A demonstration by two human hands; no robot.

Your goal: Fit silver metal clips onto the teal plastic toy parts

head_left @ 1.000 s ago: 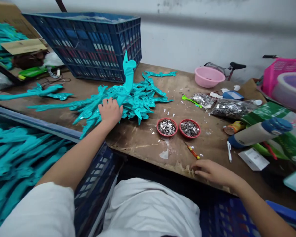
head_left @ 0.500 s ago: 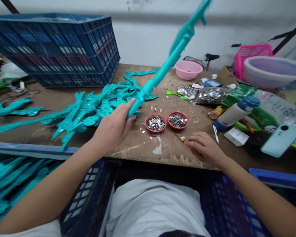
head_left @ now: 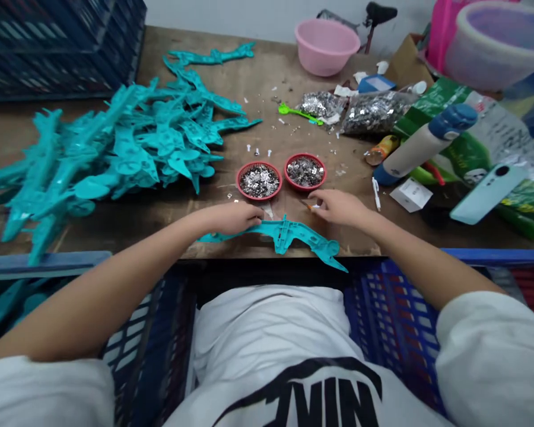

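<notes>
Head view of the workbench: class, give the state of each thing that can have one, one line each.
Flat teal plastic piece, overhanging the wooden bench edge.
Left hand, open, resting on the piece.
Right hand, open, nearest a small orange-tipped tool.
Two round red dishes, both filled with silver metal bits.
Clear plastic bag, bulging with silver bits.
Pink plastic basin, upright.
</notes>
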